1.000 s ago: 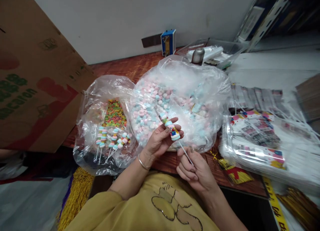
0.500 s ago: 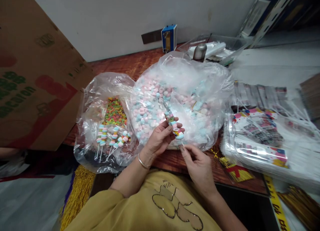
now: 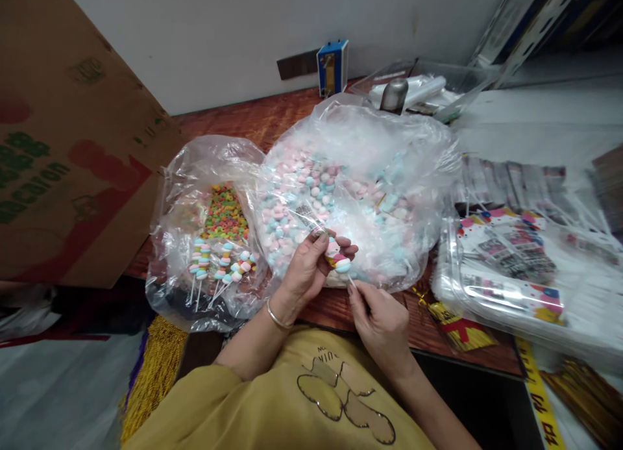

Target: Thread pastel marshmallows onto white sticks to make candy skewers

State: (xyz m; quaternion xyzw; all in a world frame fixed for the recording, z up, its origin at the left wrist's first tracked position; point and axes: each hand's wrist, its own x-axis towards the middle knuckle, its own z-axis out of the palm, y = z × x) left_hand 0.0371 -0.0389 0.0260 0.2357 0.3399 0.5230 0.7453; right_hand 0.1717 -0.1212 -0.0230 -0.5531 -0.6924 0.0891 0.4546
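Note:
My left hand (image 3: 307,266) is closed around a clear printed wrapper (image 3: 307,216) and the top of a candy skewer (image 3: 341,263) of pink, white, blue and yellow pieces. Below it, my right hand (image 3: 382,320) pinches the skewer's white stick. Behind both hands lies a big clear bag of pastel candies (image 3: 287,206). To the left, several finished-looking candy skewers (image 3: 224,265) rest on another clear bag, beside colourful ring candies (image 3: 225,213).
A large cardboard box (image 3: 73,132) stands at the left. On the right is a plastic tray (image 3: 450,284) with printed wrappers. At the back are a blue device (image 3: 333,69) and a clear bin (image 3: 467,80). A gold packet (image 3: 460,326) lies at the table's front edge.
The wrapper's top has tilted further left, and my left fingers have shifted up toward the top of the candy. My right hand has moved slightly left, still on the stick.

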